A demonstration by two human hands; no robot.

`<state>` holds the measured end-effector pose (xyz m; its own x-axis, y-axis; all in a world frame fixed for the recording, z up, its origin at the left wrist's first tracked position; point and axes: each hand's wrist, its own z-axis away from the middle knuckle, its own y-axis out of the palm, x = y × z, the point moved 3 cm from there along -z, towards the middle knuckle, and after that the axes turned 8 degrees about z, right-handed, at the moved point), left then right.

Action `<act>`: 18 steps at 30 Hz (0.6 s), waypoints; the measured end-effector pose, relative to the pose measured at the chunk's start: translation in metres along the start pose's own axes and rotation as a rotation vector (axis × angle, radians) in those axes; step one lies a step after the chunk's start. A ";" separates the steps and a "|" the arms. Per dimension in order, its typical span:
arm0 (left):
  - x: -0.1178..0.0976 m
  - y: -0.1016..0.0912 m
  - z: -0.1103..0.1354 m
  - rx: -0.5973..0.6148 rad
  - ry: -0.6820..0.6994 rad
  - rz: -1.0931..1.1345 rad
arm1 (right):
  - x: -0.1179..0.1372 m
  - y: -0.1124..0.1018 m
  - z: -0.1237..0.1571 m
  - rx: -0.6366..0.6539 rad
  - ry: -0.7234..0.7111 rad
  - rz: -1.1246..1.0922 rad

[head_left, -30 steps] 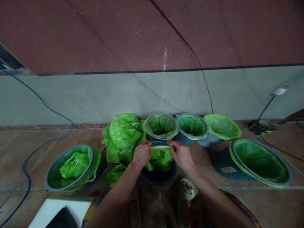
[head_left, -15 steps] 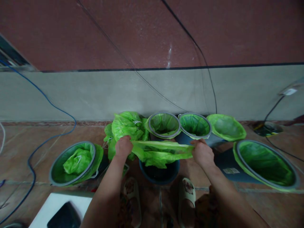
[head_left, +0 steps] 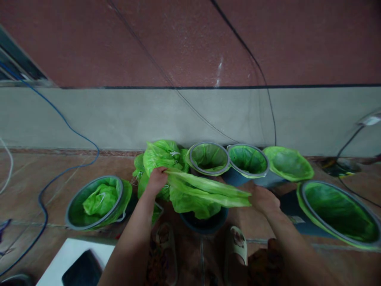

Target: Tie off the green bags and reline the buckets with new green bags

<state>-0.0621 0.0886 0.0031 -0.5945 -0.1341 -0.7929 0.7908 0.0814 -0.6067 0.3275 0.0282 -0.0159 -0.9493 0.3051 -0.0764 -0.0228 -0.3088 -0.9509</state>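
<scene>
Both my hands stretch a green plastic bag (head_left: 205, 192) wide above a dark blue bucket (head_left: 205, 224) that stands between my feet. My left hand (head_left: 156, 179) pinches the bag's left end, close to a heap of tied green bags (head_left: 159, 157). My right hand (head_left: 263, 198) grips the bag's right end, lower and nearer to me. The bag sags into the bucket's mouth and hides most of its rim.
Lined buckets stand along the wall: one (head_left: 208, 159), another (head_left: 248, 161) and a third (head_left: 287, 163). A big lined bucket (head_left: 339, 210) lies at the right, another (head_left: 95, 202) with a loose bag at the left. Cables (head_left: 41, 198) trail on the floor; a white board (head_left: 68, 258) is near left.
My hands have drawn apart, pulling the bag from a narrow bunch into a wide strip; the right hand has gone further right and down, the left up and left.
</scene>
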 end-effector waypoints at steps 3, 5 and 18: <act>-0.020 0.019 0.004 0.016 0.079 0.148 | 0.028 0.000 0.007 -0.092 -0.129 -0.078; -0.035 0.033 0.009 0.046 0.138 0.182 | 0.055 -0.003 0.015 -0.158 -0.363 -0.259; -0.063 0.048 0.019 0.147 0.190 0.093 | 0.078 -0.034 0.024 -0.366 -0.307 -0.462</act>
<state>0.0162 0.0823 0.0248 -0.5237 0.0563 -0.8500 0.8479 -0.0620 -0.5265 0.2468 0.0405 0.0176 -0.9150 0.0460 0.4009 -0.3920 0.1344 -0.9101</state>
